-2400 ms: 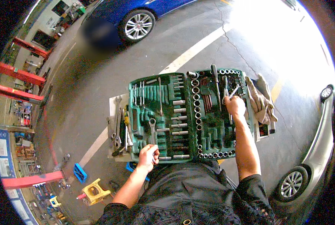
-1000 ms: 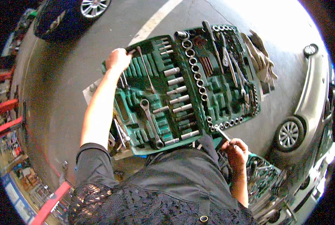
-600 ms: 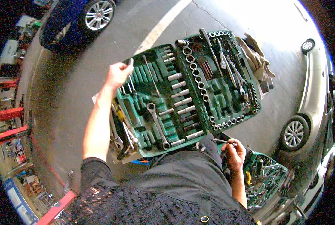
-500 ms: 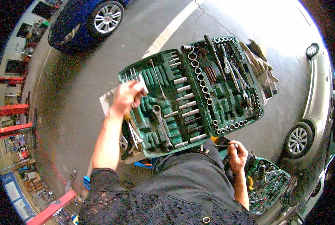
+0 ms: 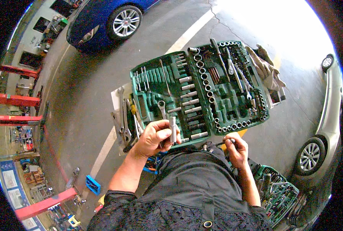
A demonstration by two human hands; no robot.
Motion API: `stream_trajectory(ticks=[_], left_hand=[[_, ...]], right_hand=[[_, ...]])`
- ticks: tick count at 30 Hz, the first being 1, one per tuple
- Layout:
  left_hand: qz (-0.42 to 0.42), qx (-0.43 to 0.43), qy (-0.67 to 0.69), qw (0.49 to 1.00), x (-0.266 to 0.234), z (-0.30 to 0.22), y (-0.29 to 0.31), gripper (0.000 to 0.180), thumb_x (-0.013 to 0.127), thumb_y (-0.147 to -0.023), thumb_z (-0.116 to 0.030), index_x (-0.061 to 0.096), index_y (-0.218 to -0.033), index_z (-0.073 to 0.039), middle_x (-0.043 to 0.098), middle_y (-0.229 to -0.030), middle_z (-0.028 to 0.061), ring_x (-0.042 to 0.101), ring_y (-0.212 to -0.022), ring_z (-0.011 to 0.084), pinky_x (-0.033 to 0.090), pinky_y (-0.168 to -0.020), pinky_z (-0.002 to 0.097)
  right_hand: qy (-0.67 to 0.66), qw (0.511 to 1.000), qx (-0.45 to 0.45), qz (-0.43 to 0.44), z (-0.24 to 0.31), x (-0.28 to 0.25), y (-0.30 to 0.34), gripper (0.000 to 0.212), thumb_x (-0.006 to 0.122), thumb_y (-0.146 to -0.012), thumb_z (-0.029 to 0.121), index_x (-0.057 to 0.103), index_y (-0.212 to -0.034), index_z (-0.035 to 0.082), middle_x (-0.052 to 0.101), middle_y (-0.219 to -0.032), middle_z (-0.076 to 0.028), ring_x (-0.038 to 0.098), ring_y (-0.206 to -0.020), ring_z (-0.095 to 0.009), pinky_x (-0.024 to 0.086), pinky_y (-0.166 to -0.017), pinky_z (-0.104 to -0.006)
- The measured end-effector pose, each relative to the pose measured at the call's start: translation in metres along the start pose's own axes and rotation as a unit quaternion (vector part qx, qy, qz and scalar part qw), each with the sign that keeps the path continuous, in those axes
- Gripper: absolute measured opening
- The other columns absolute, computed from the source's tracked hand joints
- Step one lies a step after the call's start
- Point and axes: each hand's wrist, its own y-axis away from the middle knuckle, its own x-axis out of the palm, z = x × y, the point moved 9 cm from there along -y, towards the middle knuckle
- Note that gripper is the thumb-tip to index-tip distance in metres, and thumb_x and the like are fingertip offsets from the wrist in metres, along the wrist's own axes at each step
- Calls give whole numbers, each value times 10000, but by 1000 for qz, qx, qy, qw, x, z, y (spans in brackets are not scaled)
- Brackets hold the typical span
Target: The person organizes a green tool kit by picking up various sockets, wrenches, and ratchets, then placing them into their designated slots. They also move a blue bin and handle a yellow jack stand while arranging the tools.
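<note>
An open green socket set case (image 5: pixel 142 107) lies in front of me, with rows of sockets, ratchets and wrenches in its two halves. Over its near left edge, my left hand (image 5: pixel 155 138) pinches a silver deep socket (image 5: pixel 173 129), held upright between thumb and fingers. Behind that hand, a ratchet wrench (image 5: pixel 161 106) is partly covered. My right hand (image 5: pixel 237 151), just off the case's near right edge, is closed on a thin dark rod with a rounded metal end (image 5: pixel 232 141); its exact kind is unclear. Several slots in both halves hold no tool.
Loose wrenches (image 5: pixel 123 123) lie left of the case, work gloves (image 5: pixel 265 69) at its far right. A second tool case (image 5: pixel 279 192) full of tools stands at my lower right. A blue car (image 5: pixel 102 23), a pale car (image 5: pixel 327 119) and red lift arms (image 5: pixel 15 100) surround the area.
My left hand has come from the case's far left part toward me and rightward, carrying the socket. My right hand has shifted slightly left and away from me with the rod.
</note>
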Motion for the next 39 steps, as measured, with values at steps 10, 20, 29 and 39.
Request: stream_trajectory(ticks=[10,20,29,39], left_hand=[[-154,38,-130,979,-70,14,-2,220,644,-895,-195,635,-1000,-2,671,-796,67,519,-502,72,389,-420,206],[-203,57,-616,759,-94,47,-62,304,693,-801,-310,698,-935,-37,660,-903,137,661,-822,269,517,-730,367],[-247,70,-628,735,-117,17,-72,282,658,-828,-310,675,-951,-57,658,-878,118,646,-782,297,512,-686,392],[-129,108,-683,711,-77,51,-89,285,658,-828,-282,632,-1032,-85,646,-872,100,647,-775,267,510,-687,391]], right_hand=[[-50,992,102,-59,-28,-37,30,54,573,-929,39,618,-947,16,587,-852,-3,516,-777,-75,426,-704,-217],[-68,979,120,-153,-42,-66,58,78,569,-946,53,631,-973,14,601,-829,16,516,-733,-48,420,-660,-195],[-9,977,106,-186,-43,-68,72,81,570,-939,47,629,-970,0,608,-849,-3,537,-775,-84,440,-718,-223],[-41,970,123,-208,-55,-69,78,97,590,-938,56,639,-1001,1,631,-883,-10,553,-800,-85,452,-725,-229]])
